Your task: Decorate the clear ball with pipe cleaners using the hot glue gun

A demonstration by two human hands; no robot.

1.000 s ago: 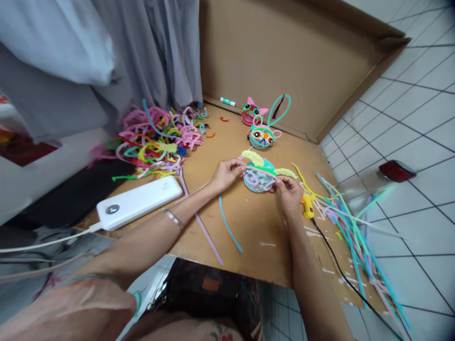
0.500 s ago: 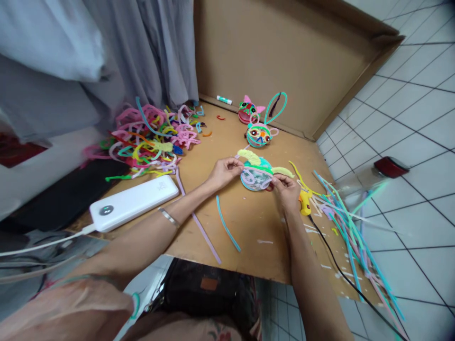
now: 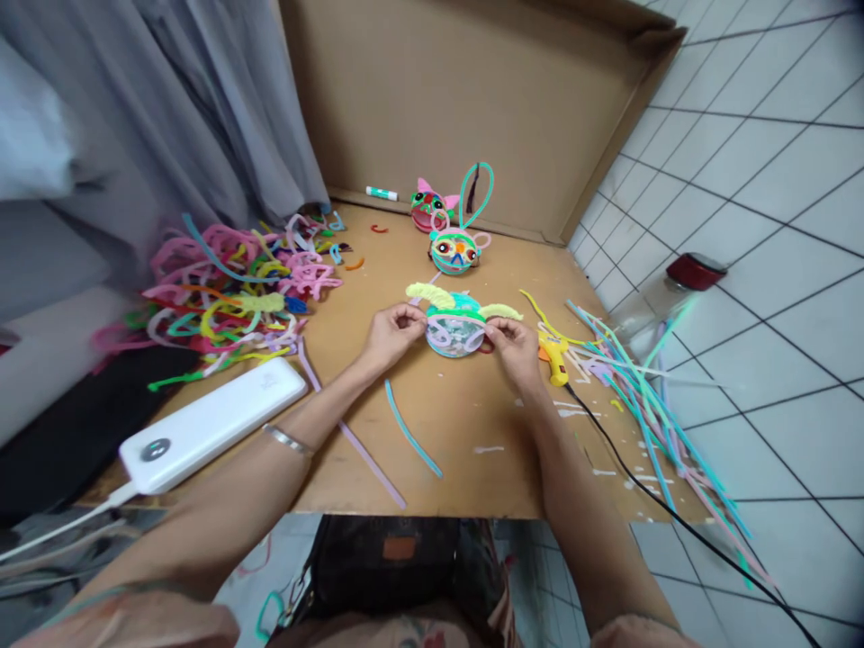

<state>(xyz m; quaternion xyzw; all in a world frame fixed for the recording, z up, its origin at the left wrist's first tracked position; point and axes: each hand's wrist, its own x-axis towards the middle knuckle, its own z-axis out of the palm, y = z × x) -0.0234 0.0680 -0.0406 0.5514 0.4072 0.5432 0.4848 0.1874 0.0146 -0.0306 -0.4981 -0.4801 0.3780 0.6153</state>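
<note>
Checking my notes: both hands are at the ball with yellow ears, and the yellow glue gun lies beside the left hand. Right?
Wrong hand: the head view shows the yellow glue gun lying beside the right hand. The rest stands.

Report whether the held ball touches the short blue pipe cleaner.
Apart: the head view shows bare tabletop between the held ball and the short blue pipe cleaner.

A single camera, worn on the person's head, looks forward and down at close range across a flat brown table, with the bare left hand and bare right hand near mid-frame, an upright brown cardboard panel beyond, and white square dark-jointed tiles to the right.
</note>
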